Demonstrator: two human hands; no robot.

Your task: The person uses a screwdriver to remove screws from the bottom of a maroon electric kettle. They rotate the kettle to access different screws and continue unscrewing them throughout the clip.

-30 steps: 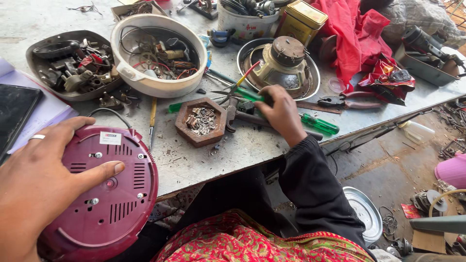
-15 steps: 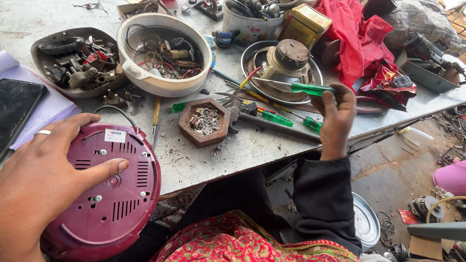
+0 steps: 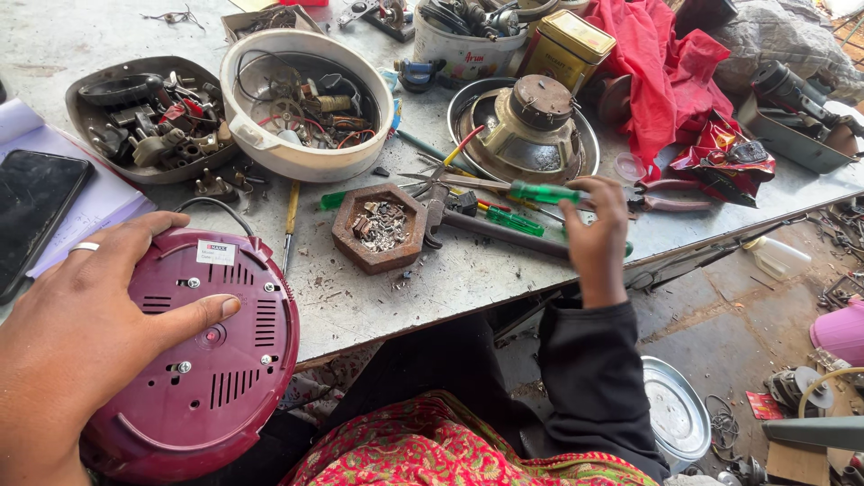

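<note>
My left hand (image 3: 85, 315), a ring on one finger, lies flat on the upturned maroon base of a round cooker (image 3: 193, 351) at the table's near edge, steadying it. My right hand (image 3: 598, 229) is raised over the table edge and grips a green-handled screwdriver (image 3: 504, 187) by its handle, the metal shaft pointing left. Under it lie another green-handled screwdriver (image 3: 513, 222), pliers and a dark metal bar (image 3: 504, 234). A hexagonal wooden dish (image 3: 378, 227) of small screws sits between my hands.
A white cooker shell (image 3: 306, 103) full of wires and parts, a grey tray (image 3: 148, 117) of scrap, a metal heating unit (image 3: 526, 126), a yellow tin (image 3: 565, 49), red cloth (image 3: 666, 72) and a phone (image 3: 31, 216) on paper crowd the table. A steel lid (image 3: 675, 414) lies on the floor.
My right hand picked a green-handled screwdriver out of the tool pile and lifted it up and to the right. My left hand stayed on the maroon cooker base.
</note>
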